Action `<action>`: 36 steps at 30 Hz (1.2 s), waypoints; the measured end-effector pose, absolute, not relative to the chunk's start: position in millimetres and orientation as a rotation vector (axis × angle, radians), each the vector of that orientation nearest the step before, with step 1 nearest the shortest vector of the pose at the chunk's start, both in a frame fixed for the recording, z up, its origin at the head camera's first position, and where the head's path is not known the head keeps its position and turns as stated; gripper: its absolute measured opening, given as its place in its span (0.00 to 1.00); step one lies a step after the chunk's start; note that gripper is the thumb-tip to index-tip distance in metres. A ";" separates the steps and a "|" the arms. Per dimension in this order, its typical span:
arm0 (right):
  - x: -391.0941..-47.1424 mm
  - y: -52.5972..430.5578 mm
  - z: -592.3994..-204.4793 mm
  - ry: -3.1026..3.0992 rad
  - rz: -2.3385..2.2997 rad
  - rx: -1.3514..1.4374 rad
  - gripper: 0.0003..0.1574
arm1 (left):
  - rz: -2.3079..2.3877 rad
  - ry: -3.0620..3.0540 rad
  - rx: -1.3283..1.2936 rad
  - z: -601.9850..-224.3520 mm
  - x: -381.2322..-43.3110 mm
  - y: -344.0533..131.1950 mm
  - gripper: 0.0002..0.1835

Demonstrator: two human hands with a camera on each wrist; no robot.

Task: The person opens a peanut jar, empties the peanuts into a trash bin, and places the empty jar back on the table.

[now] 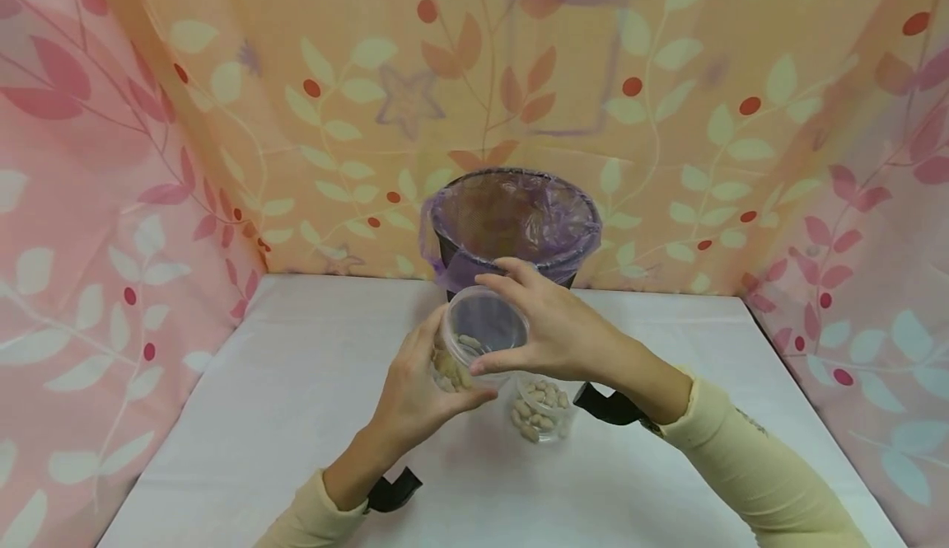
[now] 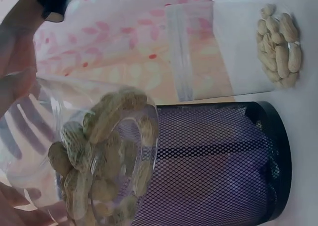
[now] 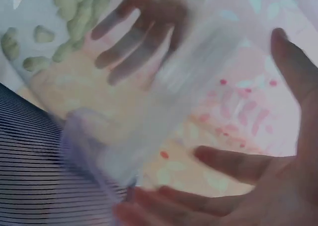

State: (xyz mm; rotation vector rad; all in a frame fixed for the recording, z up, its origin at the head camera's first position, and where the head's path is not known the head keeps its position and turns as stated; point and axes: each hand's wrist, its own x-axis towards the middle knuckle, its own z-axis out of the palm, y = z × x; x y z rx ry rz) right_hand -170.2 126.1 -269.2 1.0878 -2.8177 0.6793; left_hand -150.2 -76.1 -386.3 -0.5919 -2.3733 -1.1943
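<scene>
My left hand [image 1: 415, 383] grips a clear plastic tub [image 1: 485, 321] from its left side, above the table. Peanuts [image 2: 99, 161] lie in this tilted tub. Beside its rim, my right hand [image 1: 559, 330] has its fingers and thumb spread; in the right wrist view its fingers [image 3: 223, 166] are blurred and hold nothing. Whether a fingertip touches the rim, I cannot tell. A second clear tub [image 2: 218, 52] with peanuts [image 1: 541, 408] at its bottom stands on the table, below my right hand.
Behind the hands stands a black mesh bin [image 2: 203, 161] lined with a purple bag [image 1: 563, 218]. A white cloth covers the table [image 1: 311, 416]. Patterned curtains [image 1: 334, 144] close off the back and both sides.
</scene>
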 end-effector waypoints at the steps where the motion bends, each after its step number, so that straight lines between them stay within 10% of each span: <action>1: -168.1 124.2 -268.4 -2.838 0.642 1.055 0.58 | -1.175 -2.376 -0.582 -386.7 -150.4 -75.3 0.60; 10: -166.1 116.9 -268.8 -2.944 0.497 0.987 0.61 | -1.035 -2.345 -0.576 -385.3 -152.2 -73.2 0.58; 21: -195.4 141.8 -269.0 -2.678 0.784 1.788 0.53 | -1.308 -2.405 -0.680 -385.8 -149.8 -83.0 0.61; 36: -168.2 117.1 -269.1 -3.003 0.515 0.944 0.62 | -0.938 -2.305 -0.606 -389.0 -151.5 -74.2 0.60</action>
